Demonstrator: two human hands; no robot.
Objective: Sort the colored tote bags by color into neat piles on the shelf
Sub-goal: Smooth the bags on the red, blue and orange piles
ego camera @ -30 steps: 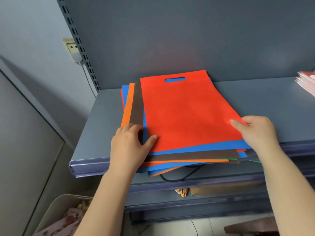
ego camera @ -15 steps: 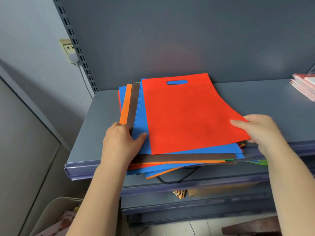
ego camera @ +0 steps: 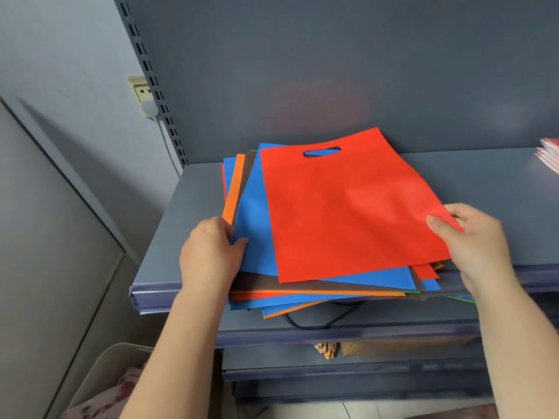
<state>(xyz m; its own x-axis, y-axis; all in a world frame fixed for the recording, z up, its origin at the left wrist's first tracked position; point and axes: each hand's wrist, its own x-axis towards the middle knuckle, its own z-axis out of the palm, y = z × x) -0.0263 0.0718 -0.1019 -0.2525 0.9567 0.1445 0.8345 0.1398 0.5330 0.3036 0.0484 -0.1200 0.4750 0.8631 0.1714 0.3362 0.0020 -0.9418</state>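
Clearly the sorting has barely begun. From the head camera, the one view on offer, a mixed stack of tote bags (ego camera: 302, 285) lies fanned and unsorted on the grey shelf (ego camera: 484, 182), its near edges overhanging the shelf's front lip. A red tote bag (ego camera: 348, 213) with a cut-out handle lies on top, skewed to the right across a blue tote bag (ego camera: 257, 231); beneath those show edges of a brown tote bag (ego camera: 302, 285), an orange tote bag (ego camera: 233, 192), more red and blue, and a sliver of green at the lower right. No single-colour pile is in sight near the stack. At the far right edge of the shelf sits a small stack of pinkish-red items (ego camera: 549, 155), well apart — whether it is a sorted pile I cannot tell. So nearly everything is left: each colour must be pulled out and laid in its own neat pile.

The left hand (ego camera: 208, 255) reaches in from below and grips the stack's left edge, its thumb lying on the blue bag and its fingers curled over the orange and brown edges, which seems to steady the stack. The right hand (ego camera: 472, 240) comes in from the right and pinches the red bag's near right corner, thumb on top and fingers (ego camera: 462, 211) wrapped behind — this looks like the step of drawing the red bag off the top.
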